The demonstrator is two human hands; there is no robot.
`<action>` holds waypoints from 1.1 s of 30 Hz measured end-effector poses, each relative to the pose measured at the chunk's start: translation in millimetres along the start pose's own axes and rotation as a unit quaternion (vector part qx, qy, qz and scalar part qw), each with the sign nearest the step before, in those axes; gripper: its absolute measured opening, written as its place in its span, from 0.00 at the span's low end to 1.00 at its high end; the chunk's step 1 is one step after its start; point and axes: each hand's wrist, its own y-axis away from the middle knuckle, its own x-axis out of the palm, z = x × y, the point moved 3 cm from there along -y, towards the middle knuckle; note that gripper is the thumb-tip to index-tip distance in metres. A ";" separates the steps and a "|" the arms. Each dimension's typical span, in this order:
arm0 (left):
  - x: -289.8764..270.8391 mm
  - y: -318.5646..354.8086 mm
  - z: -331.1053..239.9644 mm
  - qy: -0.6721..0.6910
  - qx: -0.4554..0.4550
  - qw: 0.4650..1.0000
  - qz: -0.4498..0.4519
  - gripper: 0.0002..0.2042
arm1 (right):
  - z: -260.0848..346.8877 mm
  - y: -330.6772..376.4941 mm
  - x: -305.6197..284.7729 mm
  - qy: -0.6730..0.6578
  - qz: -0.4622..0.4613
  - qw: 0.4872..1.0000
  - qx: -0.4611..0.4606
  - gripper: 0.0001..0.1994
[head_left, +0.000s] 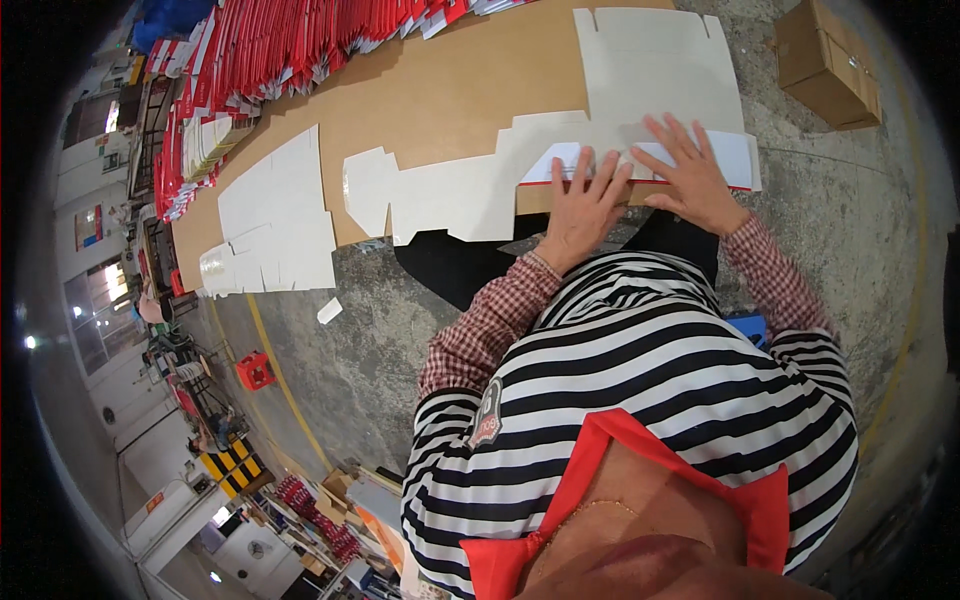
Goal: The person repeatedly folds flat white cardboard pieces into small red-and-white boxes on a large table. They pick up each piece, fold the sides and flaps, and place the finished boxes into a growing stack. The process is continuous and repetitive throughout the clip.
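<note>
Where under fingers, cardboard unseen.

Your right hand is partly hiding the white strip; the view's top edge is cropping the red stack.

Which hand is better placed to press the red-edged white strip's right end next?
Probably the right hand: it is nearer that end of the strip, while the left hand sits farther left.
</note>
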 end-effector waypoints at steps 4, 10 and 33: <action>-2.9 -2.8 0.3 0.057 -0.004 0.997 0.053 0.48 | -43.9 69.0 10.0 -0.294 -0.404 0.812 0.301 0.25; 10.2 -39.1 -38.8 0.187 0.120 0.974 0.052 0.60 | -42.3 55.7 22.6 -0.484 -0.394 0.718 0.308 0.22; -55.7 58.1 183.2 0.416 -0.310 0.842 0.144 0.22 | 8.4 -42.9 38.4 -0.038 -0.039 0.997 -0.059 0.22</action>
